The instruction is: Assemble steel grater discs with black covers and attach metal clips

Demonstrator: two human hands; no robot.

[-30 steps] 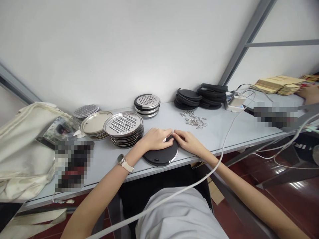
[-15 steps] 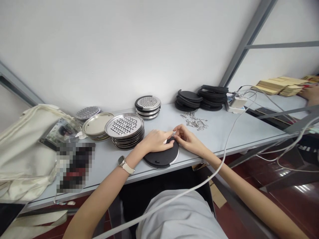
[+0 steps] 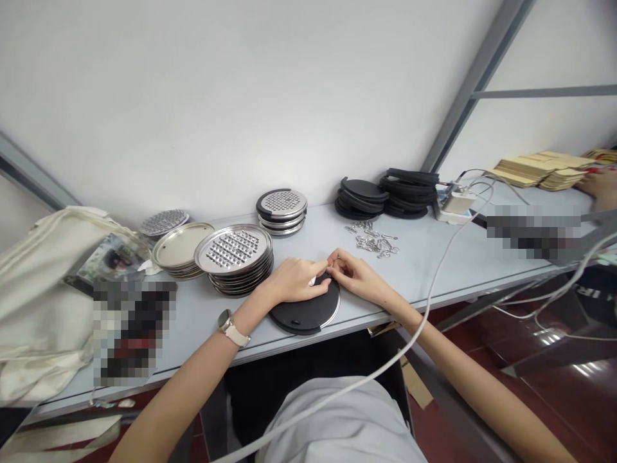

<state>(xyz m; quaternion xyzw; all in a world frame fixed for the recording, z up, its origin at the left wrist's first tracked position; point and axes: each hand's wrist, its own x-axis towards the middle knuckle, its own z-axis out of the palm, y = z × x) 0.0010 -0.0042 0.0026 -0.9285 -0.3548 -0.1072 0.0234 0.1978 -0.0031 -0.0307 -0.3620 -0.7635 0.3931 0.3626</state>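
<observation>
Head cam: At a counter (image 3: 429, 254), a worker's L hand (image 3: 299, 281) lies across a black disc (image 3: 295, 312), prob. to steady it flat nr the front edge, while the R hand (image 3: 354, 275) brings its fingertips to the disc's far rim, touching or v. close to the L's. Fingers block the view, so can't tell if either hand grips a small part. Loose metal clips (image 3: 378, 244) lie just beyond, perhaps for easy reach; round graters (image 3: 235, 257) are stacked at left, presumably to save space.

A matt black plastic-looking disc (image 3: 304, 315) lies at the front edge of the smooth grey desk (image 3: 429, 247), near rough, shiny, round metal graters (image 3: 234, 249).
</observation>
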